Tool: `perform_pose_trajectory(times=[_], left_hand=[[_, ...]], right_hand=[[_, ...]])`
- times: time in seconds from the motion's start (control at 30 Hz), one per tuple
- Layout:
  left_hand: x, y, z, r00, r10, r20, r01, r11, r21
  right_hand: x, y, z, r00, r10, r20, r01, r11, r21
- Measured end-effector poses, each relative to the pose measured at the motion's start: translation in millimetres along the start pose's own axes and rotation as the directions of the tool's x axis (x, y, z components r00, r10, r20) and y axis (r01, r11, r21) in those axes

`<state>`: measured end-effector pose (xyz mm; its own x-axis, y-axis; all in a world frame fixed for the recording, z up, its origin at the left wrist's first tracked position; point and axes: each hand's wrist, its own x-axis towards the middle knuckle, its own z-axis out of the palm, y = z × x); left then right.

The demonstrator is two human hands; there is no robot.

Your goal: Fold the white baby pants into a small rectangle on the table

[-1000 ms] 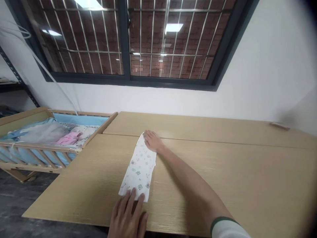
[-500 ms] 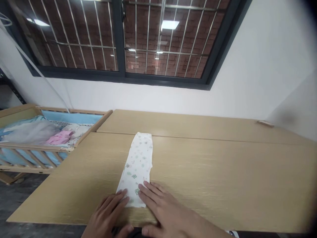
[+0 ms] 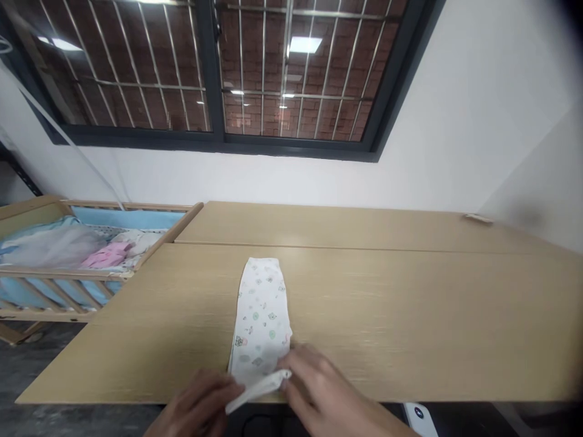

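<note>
A pair of white baby pants (image 3: 262, 315), printed with small green and pink figures, lies folded lengthwise on the wooden tabletop. Their near end is lifted off the surface and turned up at the table's front edge. My left hand (image 3: 195, 400) pinches the left corner of that raised end; motion blurs its fingers a little. At the right corner, my right hand (image 3: 321, 385) grips the cloth between thumb and fingers. The far end of the pants rests flat, pointing toward the window.
The wooden tabletop (image 3: 387, 309) has a seam running across its back part. To the left stands a wooden crib (image 3: 166, 237) with blue lining and a pink cloth (image 3: 108, 254) inside. A white device (image 3: 419, 419) sits below the front edge. A barred window (image 3: 291, 145) is ahead.
Both hands went from lying flat on the pants to pinching the near end, which is now lifted. The pants have slid slightly toward me.
</note>
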<state>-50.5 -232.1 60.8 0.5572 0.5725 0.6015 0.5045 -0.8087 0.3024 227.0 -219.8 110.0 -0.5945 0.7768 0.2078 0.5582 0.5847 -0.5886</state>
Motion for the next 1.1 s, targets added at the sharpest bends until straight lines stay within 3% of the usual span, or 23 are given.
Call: perform_pose_trajectory(times=[0.1,0.23,0.4,0.5,0.57,0.7,0.77,0.83,0.9,0.97,1.03,1.1], left_hand=[[34.6,-10.3,-12.7,0.979,-0.138,-0.150,0.132,0.990,-0.052],[98.8,-52.3,-20.5,0.915,-0.279,-0.290,0.262,0.960,-0.098],[164.9,-123.8,5.6,0.870,-0.468,-0.153,0.458,0.884,-0.100],[179.2,-151.9,33.4,0.868,-0.493,-0.068,0.493,0.870,-0.012],[177.6,-159.4,48.6,0.870,-0.492,-0.043,0.493,0.870,0.020],[157.9,-143.5,58.6,0.884,-0.463,-0.063,0.467,0.877,0.111],[141.6,-120.4,58.0,0.919,-0.393,-0.040,0.391,0.891,0.230],[121.5,-90.5,60.7,0.948,-0.316,0.030,0.282,0.882,0.377],[100.1,-60.2,69.6,0.951,-0.305,0.055,0.244,0.847,0.472],[80.9,-36.7,82.8,0.944,-0.324,0.055,0.247,0.811,0.531],[66.8,-24.1,95.3,0.937,-0.343,0.058,0.252,0.785,0.565],[59.3,-20.7,103.5,0.941,-0.330,0.078,0.228,0.787,0.574]], right_hand=[[27.6,-3.9,-30.4,0.998,0.044,-0.042,-0.038,0.991,0.128],[79.8,30.2,-42.7,0.961,0.093,-0.261,-0.050,0.985,0.165],[149.0,101.6,-31.4,0.895,0.277,-0.351,-0.159,0.931,0.328],[176.2,140.8,-16.7,0.837,0.426,-0.343,-0.283,0.874,0.395],[183.8,160.4,-7.5,0.797,0.502,-0.336,-0.370,0.846,0.384],[179.4,175.9,-2.4,0.786,0.515,-0.341,-0.417,0.850,0.322],[173.1,169.2,-7.1,0.819,0.411,-0.401,-0.357,0.911,0.206],[165.7,152.4,-13.3,0.884,0.221,-0.413,-0.233,0.972,0.023],[156.9,128.4,-17.3,0.966,0.033,-0.258,-0.063,0.992,-0.107],[147.0,102.9,-16.3,0.993,-0.115,0.015,0.116,0.987,-0.110],[137.7,83.4,-10.1,0.939,-0.241,0.246,0.259,0.965,-0.044],[131.5,75.3,-0.9,0.875,-0.310,0.373,0.328,0.945,0.017]])
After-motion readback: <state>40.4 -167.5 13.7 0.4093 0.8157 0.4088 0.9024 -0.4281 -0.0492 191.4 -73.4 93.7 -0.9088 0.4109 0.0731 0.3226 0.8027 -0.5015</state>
